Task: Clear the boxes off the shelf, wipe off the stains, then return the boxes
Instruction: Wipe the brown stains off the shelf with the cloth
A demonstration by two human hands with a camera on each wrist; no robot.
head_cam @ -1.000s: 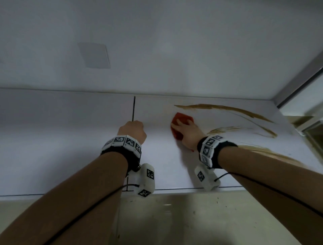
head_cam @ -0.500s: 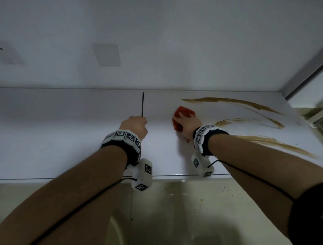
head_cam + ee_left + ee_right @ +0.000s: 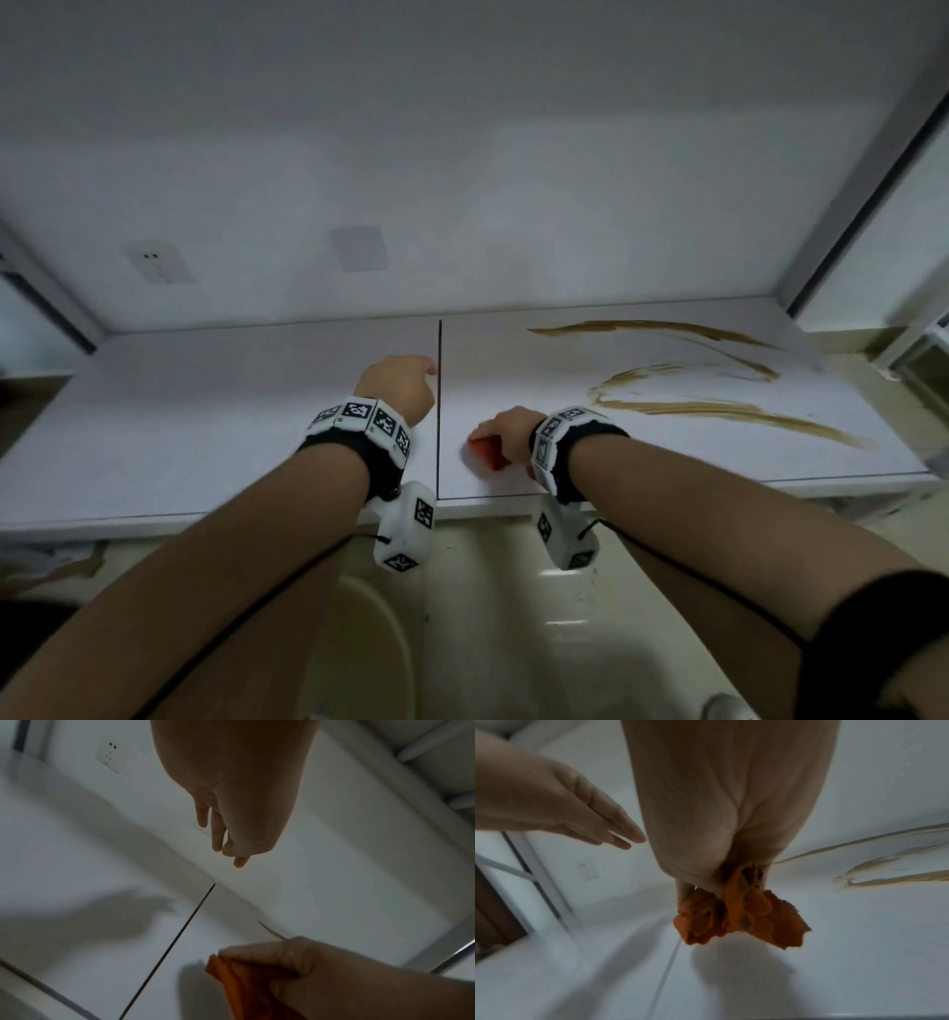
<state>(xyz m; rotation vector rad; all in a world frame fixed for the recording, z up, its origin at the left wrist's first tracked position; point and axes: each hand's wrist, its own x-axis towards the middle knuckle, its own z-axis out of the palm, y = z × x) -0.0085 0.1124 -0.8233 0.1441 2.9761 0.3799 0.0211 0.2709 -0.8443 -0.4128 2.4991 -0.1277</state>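
**Cloth drawn back toward front edge; stains unwiped**

Since a second ago the right hand (image 3: 506,430) has pulled the orange cloth (image 3: 488,452) away from the brown stains (image 3: 683,380), toward the shelf's (image 3: 205,437) front edge, just right of the dark seam (image 3: 439,411). The stains look unchanged. The left hand (image 3: 398,383) has loosened from a curled pose.

Right hand: fingers bunched round the cloth, which hangs crumpled below them in the wrist view, above the shelf. Left hand: fingers straight and together, holding nothing, hovering just left of the seam. No boxes in view.
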